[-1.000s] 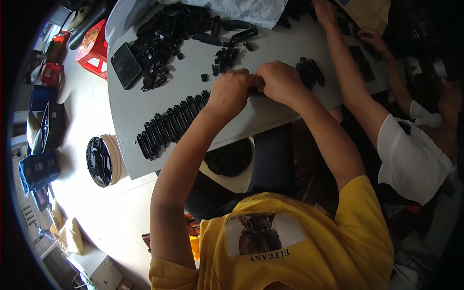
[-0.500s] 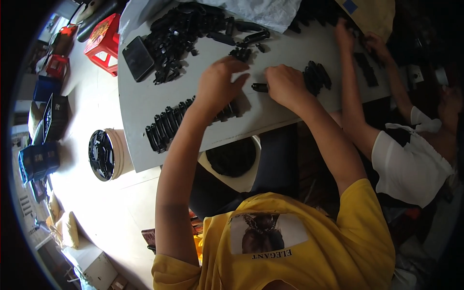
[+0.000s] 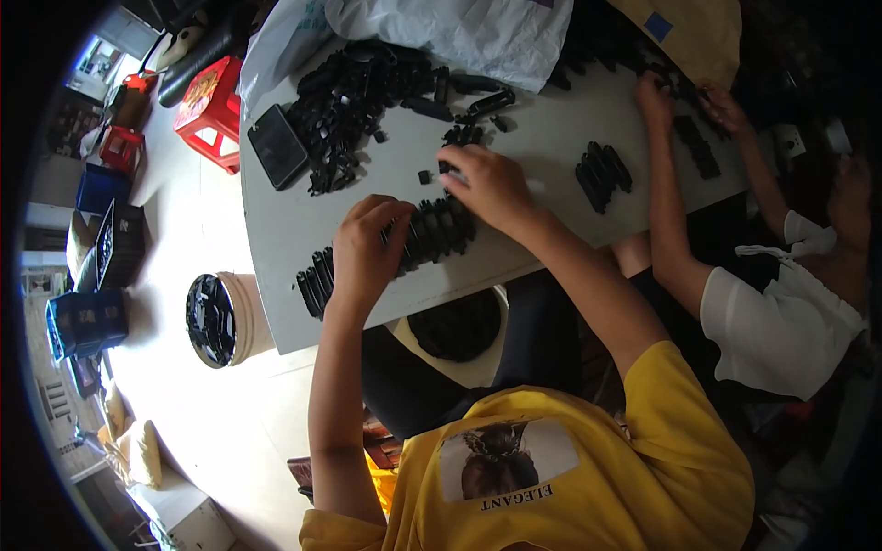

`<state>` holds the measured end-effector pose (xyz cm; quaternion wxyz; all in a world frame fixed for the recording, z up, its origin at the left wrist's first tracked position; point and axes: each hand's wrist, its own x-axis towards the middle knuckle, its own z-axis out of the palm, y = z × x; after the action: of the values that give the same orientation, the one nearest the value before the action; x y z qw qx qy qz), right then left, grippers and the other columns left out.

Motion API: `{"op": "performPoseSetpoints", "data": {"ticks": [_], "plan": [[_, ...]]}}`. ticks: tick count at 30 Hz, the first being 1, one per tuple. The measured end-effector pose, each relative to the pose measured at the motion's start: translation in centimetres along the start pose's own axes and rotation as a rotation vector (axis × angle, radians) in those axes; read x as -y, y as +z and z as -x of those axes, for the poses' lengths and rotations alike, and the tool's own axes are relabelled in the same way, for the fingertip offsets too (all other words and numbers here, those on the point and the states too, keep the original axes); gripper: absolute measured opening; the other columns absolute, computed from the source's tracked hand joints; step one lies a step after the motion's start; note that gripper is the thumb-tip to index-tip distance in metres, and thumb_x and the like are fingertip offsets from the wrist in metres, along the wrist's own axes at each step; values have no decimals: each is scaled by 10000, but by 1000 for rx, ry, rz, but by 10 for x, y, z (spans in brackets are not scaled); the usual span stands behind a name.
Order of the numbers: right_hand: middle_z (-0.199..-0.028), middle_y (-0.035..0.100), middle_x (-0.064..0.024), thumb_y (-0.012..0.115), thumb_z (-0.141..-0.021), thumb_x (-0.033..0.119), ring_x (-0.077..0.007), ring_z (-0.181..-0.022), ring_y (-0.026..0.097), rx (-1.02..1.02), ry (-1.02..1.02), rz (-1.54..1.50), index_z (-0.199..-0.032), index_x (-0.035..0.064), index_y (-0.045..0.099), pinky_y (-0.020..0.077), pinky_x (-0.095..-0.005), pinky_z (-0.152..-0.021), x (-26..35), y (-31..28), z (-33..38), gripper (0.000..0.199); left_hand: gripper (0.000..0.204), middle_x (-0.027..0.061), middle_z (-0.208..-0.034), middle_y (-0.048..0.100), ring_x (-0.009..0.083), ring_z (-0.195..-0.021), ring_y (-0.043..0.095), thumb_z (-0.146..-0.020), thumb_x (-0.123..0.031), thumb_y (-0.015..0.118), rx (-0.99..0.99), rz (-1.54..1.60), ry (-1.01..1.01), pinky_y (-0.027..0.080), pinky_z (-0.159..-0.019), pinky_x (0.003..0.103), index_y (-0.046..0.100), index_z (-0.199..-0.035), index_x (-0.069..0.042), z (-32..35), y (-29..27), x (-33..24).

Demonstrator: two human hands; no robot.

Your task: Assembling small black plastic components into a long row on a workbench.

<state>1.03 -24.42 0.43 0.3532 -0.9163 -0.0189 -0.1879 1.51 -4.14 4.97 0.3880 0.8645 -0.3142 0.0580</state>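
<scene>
A row of narrow black plastic parts (image 3: 443, 226) lies side by side near the table's front edge. Over the middle of this row is my left hand (image 3: 360, 250), fingers bent and closed round one of the black parts, which they mostly cover. My right hand (image 3: 494, 188) reaches past the row's right end, thumb and fingertips pinched on a small black piece (image 3: 444, 167). Just beyond those fingertips sits a little cluster of small black parts (image 3: 464, 135). One loose small black block (image 3: 424, 177) rests left of my right fingertips.
A heap of black parts (image 3: 344, 106) and a dark phone-like slab (image 3: 277, 147) lie farther back, before a white plastic bag (image 3: 450, 37). More long black parts (image 3: 603, 174) lie at right, near a co-worker's arms (image 3: 675, 202). A bucket (image 3: 243, 317) stands left of the table.
My right hand has moved left and away from me, off the long black part it held. My left hand has come down and nearer onto the row. The view has shifted slightly.
</scene>
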Motion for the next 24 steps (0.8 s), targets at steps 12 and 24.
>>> {"op": "performPoseSetpoints", "data": {"ticks": [12, 24], "plan": [[-815, 624, -53, 641, -795, 156, -285, -749, 631, 88, 34, 350, -924, 134, 630, 507, -408, -640, -50, -19, -32, 131, 104, 91, -900, 647, 288, -827, 614, -805, -43, 632, 10, -5, -53, 492, -721, 353, 679, -897, -49, -6, 3, 12], [-949, 553, -54, 641, -771, 49, -292, -802, 617, -86, -49, 354, -961, 93, 612, 497, -416, -644, -38, -24, -18, 198, 287, 58, -1081, 640, 281, -979, 591, -785, -44, 574, -16, -342, 228, 496, -832, 385, 660, -1054, -92, -125, 50, 58]]}}
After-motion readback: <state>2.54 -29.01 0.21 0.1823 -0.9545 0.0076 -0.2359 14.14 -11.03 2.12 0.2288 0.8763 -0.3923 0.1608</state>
